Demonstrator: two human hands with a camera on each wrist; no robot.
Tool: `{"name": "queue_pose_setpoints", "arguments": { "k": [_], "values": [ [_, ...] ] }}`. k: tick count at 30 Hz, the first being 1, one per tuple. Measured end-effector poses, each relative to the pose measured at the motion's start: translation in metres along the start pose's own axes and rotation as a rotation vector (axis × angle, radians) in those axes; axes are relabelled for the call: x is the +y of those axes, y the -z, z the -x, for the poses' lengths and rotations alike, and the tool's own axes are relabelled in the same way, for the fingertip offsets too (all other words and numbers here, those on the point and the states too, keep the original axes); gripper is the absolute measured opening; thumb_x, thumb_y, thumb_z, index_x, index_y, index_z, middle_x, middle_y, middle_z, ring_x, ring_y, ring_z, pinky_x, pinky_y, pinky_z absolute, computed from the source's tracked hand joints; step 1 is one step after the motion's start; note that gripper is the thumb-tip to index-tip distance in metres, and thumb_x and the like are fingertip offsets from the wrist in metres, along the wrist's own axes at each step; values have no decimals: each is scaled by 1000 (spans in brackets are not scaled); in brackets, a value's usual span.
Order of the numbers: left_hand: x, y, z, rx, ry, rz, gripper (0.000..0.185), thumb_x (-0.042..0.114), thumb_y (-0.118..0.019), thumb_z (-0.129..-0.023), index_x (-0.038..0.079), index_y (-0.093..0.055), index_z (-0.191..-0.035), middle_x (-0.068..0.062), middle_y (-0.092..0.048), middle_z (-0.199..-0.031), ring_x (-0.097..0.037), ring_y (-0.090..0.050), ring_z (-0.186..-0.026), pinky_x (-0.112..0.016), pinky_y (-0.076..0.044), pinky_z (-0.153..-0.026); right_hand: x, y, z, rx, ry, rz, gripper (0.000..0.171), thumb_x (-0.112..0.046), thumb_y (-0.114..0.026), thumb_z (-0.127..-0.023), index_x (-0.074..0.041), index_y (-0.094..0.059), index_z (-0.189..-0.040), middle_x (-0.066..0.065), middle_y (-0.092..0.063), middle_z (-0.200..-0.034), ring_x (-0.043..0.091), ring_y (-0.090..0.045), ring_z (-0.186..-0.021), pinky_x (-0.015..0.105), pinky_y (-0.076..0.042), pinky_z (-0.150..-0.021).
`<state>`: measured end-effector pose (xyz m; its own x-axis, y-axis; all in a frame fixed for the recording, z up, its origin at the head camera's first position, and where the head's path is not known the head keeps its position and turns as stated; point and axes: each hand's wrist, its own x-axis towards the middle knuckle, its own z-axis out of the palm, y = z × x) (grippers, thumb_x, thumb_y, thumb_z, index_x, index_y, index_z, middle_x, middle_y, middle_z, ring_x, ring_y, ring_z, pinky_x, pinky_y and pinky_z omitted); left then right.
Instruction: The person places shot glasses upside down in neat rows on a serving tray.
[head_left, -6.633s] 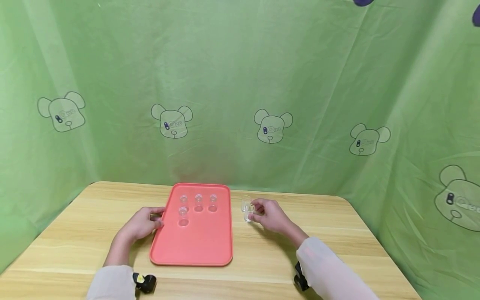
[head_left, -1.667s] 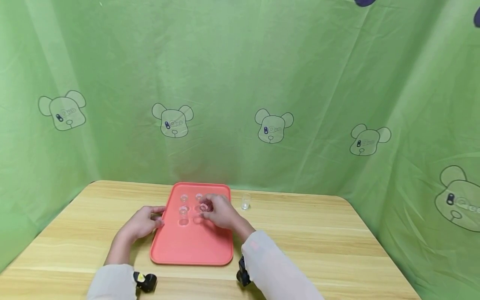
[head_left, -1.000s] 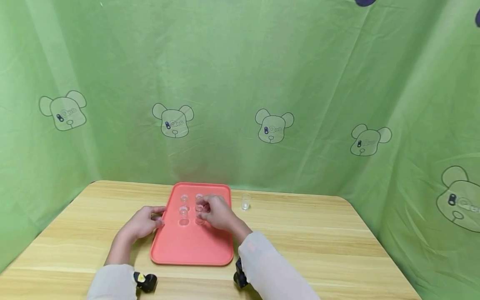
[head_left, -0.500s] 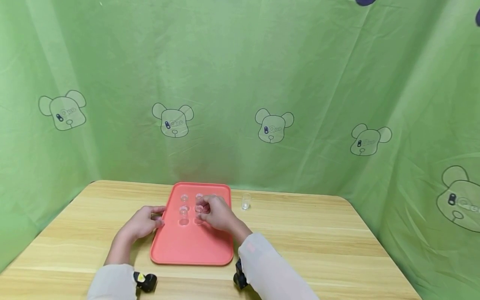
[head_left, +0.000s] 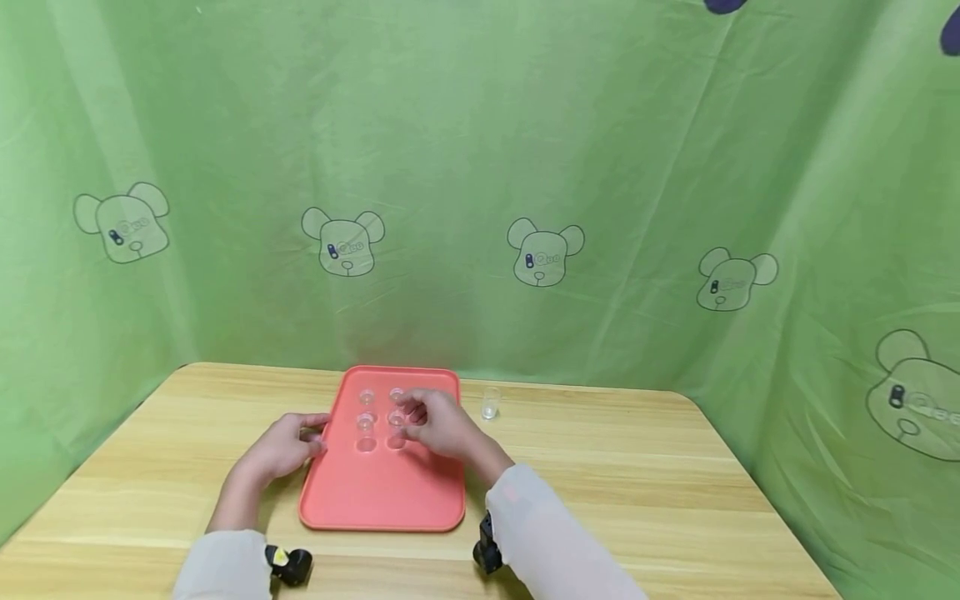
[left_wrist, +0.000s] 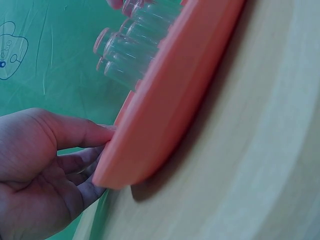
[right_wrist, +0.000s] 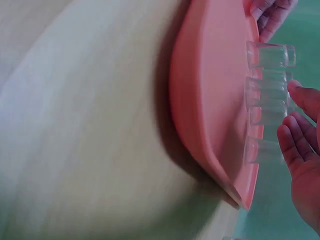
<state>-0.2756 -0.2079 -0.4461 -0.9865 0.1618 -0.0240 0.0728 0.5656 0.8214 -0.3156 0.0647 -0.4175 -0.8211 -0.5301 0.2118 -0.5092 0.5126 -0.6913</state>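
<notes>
My left hand (head_left: 283, 447) grips the left rim of a pink-red tray (head_left: 382, 504), the rim pinched between thumb and fingers in the left wrist view. Several small clear glasses stand upside down on the tray's far half, such as one glass (head_left: 365, 425) at the left. My right hand (head_left: 442, 425) hovers at the near glass of the second column (head_left: 396, 425), its fingers parted around that glass's narrow end. In the right wrist view, the thumb and fingers (right_wrist: 299, 140) stand spread beside the row of glasses (right_wrist: 270, 56). The right hand partly hides the far right glass.
One more clear glass (head_left: 491, 403) stands upright on the wooden table (head_left: 600, 467), right of the tray. Green cloth (head_left: 450, 167) with bear-face prints hangs behind and at both sides. A small black camera (head_left: 288, 565) sits at the left wrist.
My right hand brought a glass from the table right of the tray and set it upside down in the second column. Its fingers have since loosened and drawn slightly right. The left hand stays put.
</notes>
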Motion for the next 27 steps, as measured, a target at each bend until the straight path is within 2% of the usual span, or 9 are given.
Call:
{"name": "queue_pose_setpoints", "arguments": {
  "k": [9,15,21,27],
  "values": [
    [0,2,1,2,-3,-1,50,-4,-61,-93,-14,-51,-142,-28,-65,-127,-33,-65,-109,-38,-56,-84,6,26,7,46,35,32,29,-6,-78,-90,3,-71,-116,18,-71,-111,16,-64,-90,27,-56,-82],
    [-1,2,1,1,6,3,50,-5,-61,-93,-15,-50,-142,-26,-67,-122,-34,-65,-110,-40,-56,-86,15,44,14,92,28,53,28,-7,-76,-91,2,-70,-117,15,-71,-108,17,-64,-92,29,-56,-83],
    [0,1,1,-1,7,4,50,-4,-61,-94,-14,-50,-142,-27,-66,-124,-33,-65,-110,-39,-56,-85,27,58,23,175,3,86,30,-8,-76,-92,-2,-70,-121,7,-70,-108,18,-64,-93,34,-57,-85],
    [1,0,0,-4,8,1,49,-4,-60,-95,-13,-50,-142,-27,-65,-126,-32,-65,-110,-38,-56,-84,43,72,32,255,-34,106,35,-12,-78,-91,-2,-69,-123,8,-68,-109,28,-65,-100,39,-56,-88]
  ]
}}
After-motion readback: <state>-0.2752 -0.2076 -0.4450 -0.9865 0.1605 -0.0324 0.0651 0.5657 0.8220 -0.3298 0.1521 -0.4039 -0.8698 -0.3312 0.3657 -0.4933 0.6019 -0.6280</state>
